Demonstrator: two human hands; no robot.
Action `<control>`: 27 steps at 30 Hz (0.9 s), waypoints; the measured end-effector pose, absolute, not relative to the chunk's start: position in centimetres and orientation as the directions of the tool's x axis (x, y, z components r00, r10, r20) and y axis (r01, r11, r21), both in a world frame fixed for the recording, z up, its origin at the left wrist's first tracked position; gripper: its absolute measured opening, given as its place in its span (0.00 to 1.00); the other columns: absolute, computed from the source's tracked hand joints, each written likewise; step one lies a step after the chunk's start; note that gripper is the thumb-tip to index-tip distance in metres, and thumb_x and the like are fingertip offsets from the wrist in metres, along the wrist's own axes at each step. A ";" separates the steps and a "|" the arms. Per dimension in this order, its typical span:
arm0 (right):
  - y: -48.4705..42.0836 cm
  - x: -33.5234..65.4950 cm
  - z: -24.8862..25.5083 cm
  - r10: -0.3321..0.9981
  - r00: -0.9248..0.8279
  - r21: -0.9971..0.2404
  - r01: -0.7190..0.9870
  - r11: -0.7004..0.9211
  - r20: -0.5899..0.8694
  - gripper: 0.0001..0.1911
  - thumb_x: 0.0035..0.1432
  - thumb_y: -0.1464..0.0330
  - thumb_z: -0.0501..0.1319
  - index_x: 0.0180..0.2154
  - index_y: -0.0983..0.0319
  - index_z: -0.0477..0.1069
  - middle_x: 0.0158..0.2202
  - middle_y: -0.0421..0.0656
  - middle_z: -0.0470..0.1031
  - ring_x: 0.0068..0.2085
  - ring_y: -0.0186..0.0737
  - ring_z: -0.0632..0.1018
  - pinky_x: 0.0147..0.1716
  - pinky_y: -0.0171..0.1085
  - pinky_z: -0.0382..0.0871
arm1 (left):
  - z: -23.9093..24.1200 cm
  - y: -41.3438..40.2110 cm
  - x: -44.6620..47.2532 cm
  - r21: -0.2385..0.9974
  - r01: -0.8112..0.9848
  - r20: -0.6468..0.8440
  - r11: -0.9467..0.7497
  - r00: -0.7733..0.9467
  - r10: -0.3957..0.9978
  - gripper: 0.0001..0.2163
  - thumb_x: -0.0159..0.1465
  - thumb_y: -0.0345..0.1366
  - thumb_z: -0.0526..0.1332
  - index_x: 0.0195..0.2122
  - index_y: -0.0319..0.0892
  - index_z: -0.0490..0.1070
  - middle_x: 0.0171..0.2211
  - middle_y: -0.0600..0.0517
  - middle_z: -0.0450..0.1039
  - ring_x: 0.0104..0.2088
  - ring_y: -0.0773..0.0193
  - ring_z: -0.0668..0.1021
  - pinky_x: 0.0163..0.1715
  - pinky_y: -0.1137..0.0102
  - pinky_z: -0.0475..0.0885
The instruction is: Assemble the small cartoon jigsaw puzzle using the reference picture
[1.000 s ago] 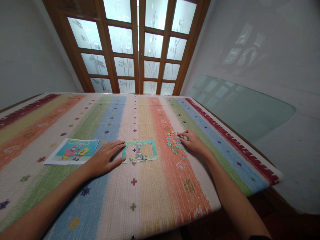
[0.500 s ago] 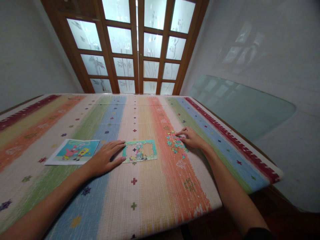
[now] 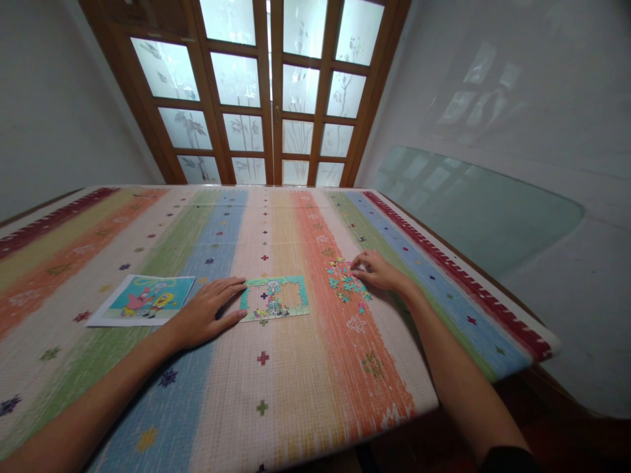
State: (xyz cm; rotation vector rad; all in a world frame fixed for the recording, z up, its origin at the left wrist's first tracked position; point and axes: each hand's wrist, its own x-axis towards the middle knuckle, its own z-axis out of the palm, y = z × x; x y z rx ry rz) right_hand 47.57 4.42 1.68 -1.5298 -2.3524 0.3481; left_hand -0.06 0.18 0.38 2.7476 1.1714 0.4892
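A partly assembled jigsaw puzzle (image 3: 275, 297) with a teal border lies on the striped tablecloth (image 3: 276, 374). My left hand (image 3: 204, 314) rests flat with fingers spread, its fingertips touching the puzzle's left edge. To the right lies a small heap of loose puzzle pieces (image 3: 346, 284). My right hand (image 3: 377, 270) sits at the heap's right side, fingers curled and pinching among the pieces; what it holds is too small to make out.
A printed cartoon reference picture (image 3: 145, 299) lies left of my left hand. Wooden glass-paned doors (image 3: 271, 98) stand beyond the table's far edge. A glass pane (image 3: 473, 210) leans on the right wall. The table's right edge (image 3: 493, 309) runs near my right arm.
My right hand has shifted slightly among the loose pieces, its fingers curling closer together. The left hand has stayed on the puzzle's edge.
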 end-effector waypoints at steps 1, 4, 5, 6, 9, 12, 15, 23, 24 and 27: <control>4.3 47.6 1.8 0.915 -0.382 -0.370 0.838 0.401 0.127 0.06 0.64 0.72 0.64 0.42 0.61 0.80 0.42 0.48 0.72 0.42 0.43 0.73 0.48 0.42 0.67 | 0.4 0.2 -0.1 0.227 0.682 0.245 -0.696 0.651 0.718 0.26 0.72 0.56 0.50 0.61 0.43 0.68 0.64 0.40 0.69 0.62 0.47 0.72 0.62 0.50 0.65; 4.2 47.7 1.9 0.917 -0.381 -0.368 0.842 0.395 0.113 0.11 0.64 0.73 0.64 0.46 0.58 0.81 0.43 0.48 0.72 0.42 0.43 0.73 0.47 0.41 0.68 | 0.4 0.2 -0.1 0.223 0.683 0.243 -0.695 0.652 0.719 0.26 0.72 0.56 0.51 0.61 0.43 0.68 0.64 0.40 0.68 0.63 0.47 0.71 0.63 0.50 0.65; 4.2 47.8 1.8 0.918 -0.380 -0.367 0.843 0.393 0.110 0.10 0.63 0.73 0.64 0.45 0.58 0.82 0.43 0.48 0.72 0.42 0.43 0.73 0.47 0.41 0.68 | 0.4 0.2 -0.1 0.223 0.684 0.243 -0.694 0.651 0.719 0.25 0.72 0.55 0.51 0.61 0.44 0.68 0.64 0.41 0.68 0.63 0.47 0.71 0.63 0.50 0.65; 4.2 47.9 1.8 0.920 -0.377 -0.368 0.844 0.390 0.110 0.10 0.63 0.73 0.64 0.44 0.59 0.82 0.43 0.48 0.72 0.42 0.43 0.73 0.46 0.41 0.68 | 0.4 0.2 -0.1 0.223 0.685 0.242 -0.694 0.650 0.720 0.25 0.72 0.55 0.51 0.61 0.44 0.68 0.64 0.41 0.68 0.63 0.47 0.71 0.62 0.50 0.65; 4.3 48.0 1.7 0.921 -0.375 -0.374 0.842 0.388 0.110 0.07 0.63 0.72 0.64 0.41 0.60 0.81 0.41 0.48 0.72 0.42 0.43 0.73 0.45 0.40 0.68 | 0.3 0.3 -0.1 0.229 0.682 0.245 -0.694 0.650 0.720 0.25 0.72 0.55 0.51 0.61 0.44 0.68 0.64 0.41 0.69 0.63 0.47 0.71 0.62 0.50 0.65; 4.4 48.0 1.7 0.920 -0.377 -0.383 0.838 0.388 0.107 0.04 0.62 0.72 0.64 0.39 0.61 0.78 0.39 0.47 0.72 0.39 0.42 0.73 0.44 0.39 0.68 | 0.2 0.3 -0.1 0.231 0.684 0.248 -0.692 0.647 0.721 0.25 0.72 0.55 0.51 0.61 0.44 0.68 0.64 0.41 0.68 0.63 0.47 0.71 0.63 0.50 0.65; 4.3 48.0 1.8 0.921 -0.368 -0.412 0.825 0.385 0.125 0.01 0.62 0.70 0.64 0.37 0.61 0.75 0.38 0.46 0.74 0.37 0.41 0.73 0.42 0.39 0.68 | 0.3 0.3 -0.1 0.228 0.684 0.248 -0.693 0.647 0.721 0.25 0.72 0.55 0.51 0.61 0.44 0.68 0.64 0.41 0.68 0.63 0.47 0.72 0.62 0.50 0.65; 3.9 47.5 2.0 0.939 -0.328 -0.553 0.766 0.326 0.100 0.06 0.61 0.67 0.61 0.37 0.61 0.76 0.34 0.45 0.78 0.33 0.40 0.74 0.35 0.37 0.68 | 0.2 0.3 -0.2 0.221 0.679 0.249 -0.700 0.655 0.714 0.25 0.72 0.55 0.51 0.61 0.42 0.68 0.64 0.39 0.68 0.63 0.47 0.71 0.63 0.50 0.64; 3.9 47.4 1.9 0.942 -0.316 -0.555 0.767 0.322 0.110 0.07 0.61 0.67 0.61 0.37 0.61 0.77 0.34 0.44 0.78 0.32 0.40 0.74 0.35 0.37 0.68 | 0.2 0.3 -0.2 0.220 0.680 0.249 -0.699 0.654 0.715 0.25 0.72 0.55 0.51 0.61 0.42 0.67 0.64 0.40 0.68 0.63 0.47 0.71 0.63 0.50 0.64; 4.1 47.0 1.7 0.949 -0.280 -0.524 0.793 0.312 0.142 0.08 0.60 0.68 0.62 0.37 0.62 0.79 0.33 0.44 0.78 0.31 0.40 0.74 0.35 0.37 0.67 | 0.1 0.4 -0.2 0.218 0.682 0.252 -0.698 0.651 0.716 0.25 0.72 0.55 0.52 0.61 0.43 0.67 0.64 0.40 0.68 0.63 0.47 0.71 0.63 0.50 0.64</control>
